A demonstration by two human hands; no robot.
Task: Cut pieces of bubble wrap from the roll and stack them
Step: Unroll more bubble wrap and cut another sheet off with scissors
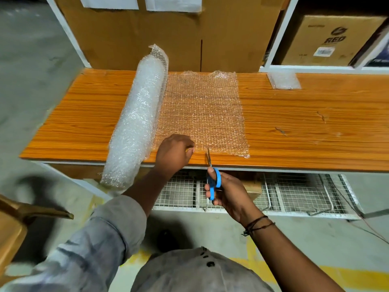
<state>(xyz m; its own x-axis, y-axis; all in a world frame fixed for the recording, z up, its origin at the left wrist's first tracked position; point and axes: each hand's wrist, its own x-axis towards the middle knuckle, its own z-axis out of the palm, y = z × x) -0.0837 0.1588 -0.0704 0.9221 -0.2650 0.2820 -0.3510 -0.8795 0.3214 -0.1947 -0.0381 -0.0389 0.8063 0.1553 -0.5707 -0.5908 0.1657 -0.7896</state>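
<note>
Bubble wrap roll [136, 121] lies on the left part of the orange wooden table [294, 127], and its near end sticks out past the table's front edge. From where I watch, a flat sheet [202, 110] is still joined to the roll and spreads to the right across the wood. It reaches almost from the back of the table to the front.

The left hand [173, 153] sits on the near edge of the sheet, just beside the roll. Its fingers are curled down tight and they hold that edge. The right hand [227, 190] hangs just off the table's front edge and grips the blue scissors [213, 180] – fingers and thumb are through the handles. The thin blades look almost closed and point away from the person, and the tips touch the near edge of the sheet, right next to the left hand.

A small cut piece [284, 81] of bubble wrap lies at the back of the table, well apart on the right.

Behind the table stands a big cardboard box [168, 39] – a smaller box [328, 39] sits on a shelf to the right. A white wire rack [294, 192] shows under the table.
</note>
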